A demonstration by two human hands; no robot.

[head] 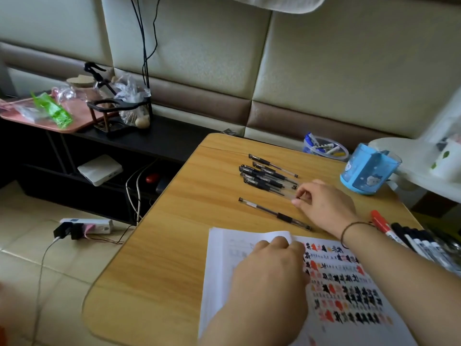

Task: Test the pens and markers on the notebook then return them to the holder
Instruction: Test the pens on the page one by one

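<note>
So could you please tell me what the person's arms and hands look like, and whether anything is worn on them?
Both forearms are bare, with no sleeves or gloves in view. The right hand has a thin dark cord bracelet looped around its wrist. The left hand and its wrist show no ring, watch or band. Fingernails on the right hand look short and unpainted.

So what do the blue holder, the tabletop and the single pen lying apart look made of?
Blue holder: translucent glossy plastic, since light shows through its walls. Tabletop: wood-grain surface with a satin sheen, probably laminate rather than solid wood. Single pen: clear plastic barrel with a black, likely rubber, grip.
</note>
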